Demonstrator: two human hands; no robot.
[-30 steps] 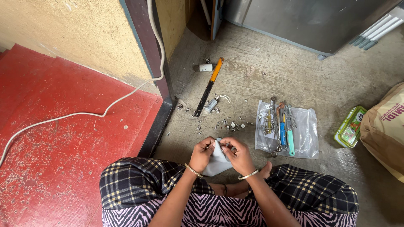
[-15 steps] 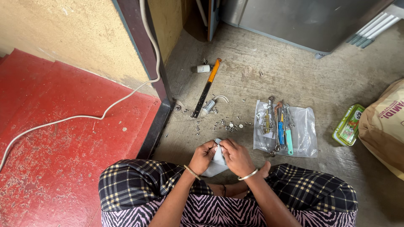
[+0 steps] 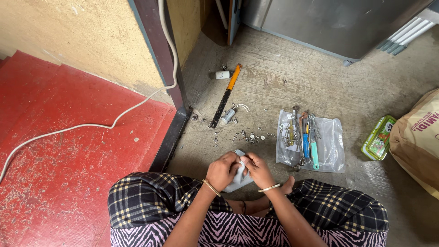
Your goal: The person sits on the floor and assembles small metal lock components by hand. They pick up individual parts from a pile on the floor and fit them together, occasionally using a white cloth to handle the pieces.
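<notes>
Both the left hand (image 3: 222,170) and right hand (image 3: 259,169) pinch a white part (image 3: 238,176); loose screws (image 3: 244,136) just beyond them suggest it's mid-job.

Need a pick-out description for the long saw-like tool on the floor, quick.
Start at the dark door frame post where the red floor meets the grey concrete floor. Just right of its base lies a long, thin, black-bladed hand tool with an orange handle, slanting up toward the metal cabinet. It is the longest tool there, lying bare beside scattered screws, not on the clear plastic bag.
</notes>
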